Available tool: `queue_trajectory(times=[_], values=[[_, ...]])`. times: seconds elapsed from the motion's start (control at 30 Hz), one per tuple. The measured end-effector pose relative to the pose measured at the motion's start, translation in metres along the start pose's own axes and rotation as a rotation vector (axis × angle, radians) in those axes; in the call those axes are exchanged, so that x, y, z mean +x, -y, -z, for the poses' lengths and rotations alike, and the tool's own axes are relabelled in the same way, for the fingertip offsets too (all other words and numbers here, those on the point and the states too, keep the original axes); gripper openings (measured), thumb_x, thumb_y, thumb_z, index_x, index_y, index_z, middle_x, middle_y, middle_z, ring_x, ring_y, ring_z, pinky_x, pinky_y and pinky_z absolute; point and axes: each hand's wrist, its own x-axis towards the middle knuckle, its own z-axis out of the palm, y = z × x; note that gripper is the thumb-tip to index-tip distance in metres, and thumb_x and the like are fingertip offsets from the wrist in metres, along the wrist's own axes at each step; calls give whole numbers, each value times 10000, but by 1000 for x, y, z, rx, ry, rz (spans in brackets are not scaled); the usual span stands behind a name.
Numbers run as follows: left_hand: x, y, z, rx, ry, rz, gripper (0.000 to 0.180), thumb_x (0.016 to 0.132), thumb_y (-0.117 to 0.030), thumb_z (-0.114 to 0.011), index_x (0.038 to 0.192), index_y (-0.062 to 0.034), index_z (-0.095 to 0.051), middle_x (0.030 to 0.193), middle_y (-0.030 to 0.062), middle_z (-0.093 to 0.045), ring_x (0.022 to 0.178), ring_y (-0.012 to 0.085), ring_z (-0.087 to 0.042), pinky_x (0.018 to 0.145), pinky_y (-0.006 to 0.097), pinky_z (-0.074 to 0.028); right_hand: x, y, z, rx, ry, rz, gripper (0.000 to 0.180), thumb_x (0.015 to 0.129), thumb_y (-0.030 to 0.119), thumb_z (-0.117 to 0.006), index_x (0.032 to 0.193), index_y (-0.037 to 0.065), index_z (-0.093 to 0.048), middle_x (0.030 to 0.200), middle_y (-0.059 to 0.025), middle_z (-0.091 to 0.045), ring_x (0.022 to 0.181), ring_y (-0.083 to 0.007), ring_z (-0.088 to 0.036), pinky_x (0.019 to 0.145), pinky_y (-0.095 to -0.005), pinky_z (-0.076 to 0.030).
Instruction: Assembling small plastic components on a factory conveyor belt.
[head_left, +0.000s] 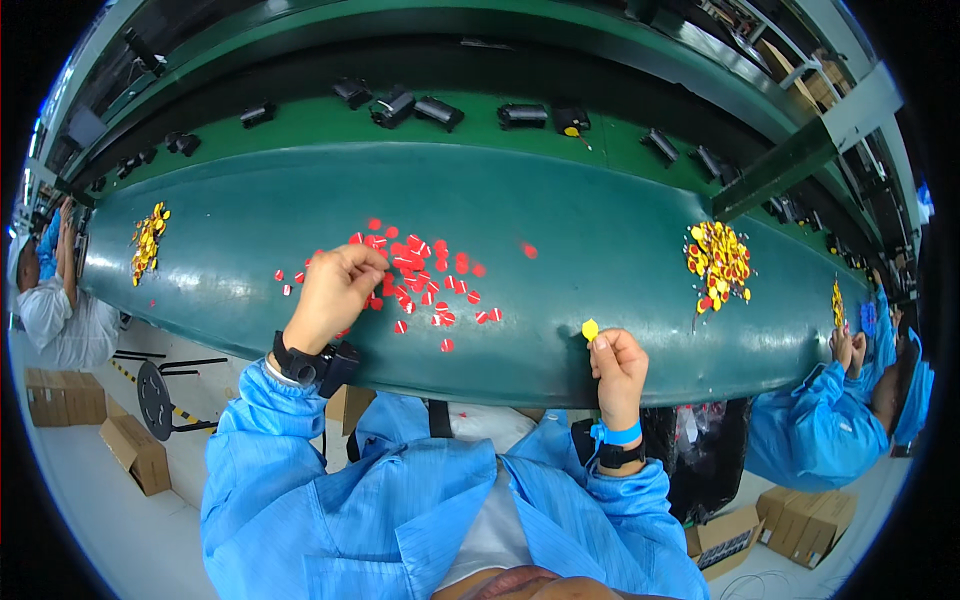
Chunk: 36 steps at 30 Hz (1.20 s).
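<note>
Over the left edge of a loose spread of small red discs [447, 346], many with a white stripe, is my left hand [335, 292]. Its thumb and fingertips are pinched together, and whatever lies between them cannot be made out. Farther right, near the table's front edge, my right hand [620, 372] pinches a small yellow disc [590, 329] between thumb and forefinger, holding it up above the green tabletop [560, 270]. Part of the red spread is hidden behind my left hand.
A heap of yellow and red discs [718, 262] lies to the right, a smaller yellow pile [150, 240] far left. Black parts [437, 112] line the green ledge behind. A slanted post [800, 150] stands at right. Co-workers [830, 420] sit at both ends. Cardboard boxes [135, 455] stand below.
</note>
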Motion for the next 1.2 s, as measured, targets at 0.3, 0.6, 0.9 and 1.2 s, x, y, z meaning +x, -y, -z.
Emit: queue_trajectory(times=[0.3,0.6,0.9,1.2], values=[[123,-9,24,-247,-198,136,253,839,-183,-656,979,23,-611,758,14,-599,599,63,-523,473,204,-421,3,2,1,-1,30,-41,143,903,107,-564,793,16,-559,665,16,-533,532,-27,-400,487,-175,-313],[251,16,18,-171,-120,379,519,768,-264,-724,1157,40,-561,974,95,-614,886,172,-564,705,333,-451,1,1,2,31,18,-5,116,879,62,-588,784,-2,-569,623,49,-487,563,-21,-390,504,-184,-311],[242,44,14,-271,23,58,166,772,19,-656,923,-30,-607,808,-8,-593,730,86,-555,690,210,-451,6,-3,3,-43,30,15,142,891,87,-574,776,5,-564,625,28,-510,550,-27,-410,495,-188,-328],[101,-55,25,-677,313,156,66,886,-103,-603,866,-51,-568,777,12,-611,647,96,-618,609,217,-521,-4,6,4,163,42,-68,134,901,100,-552,793,21,-546,648,-9,-507,516,-55,-401,473,-198,-326]])
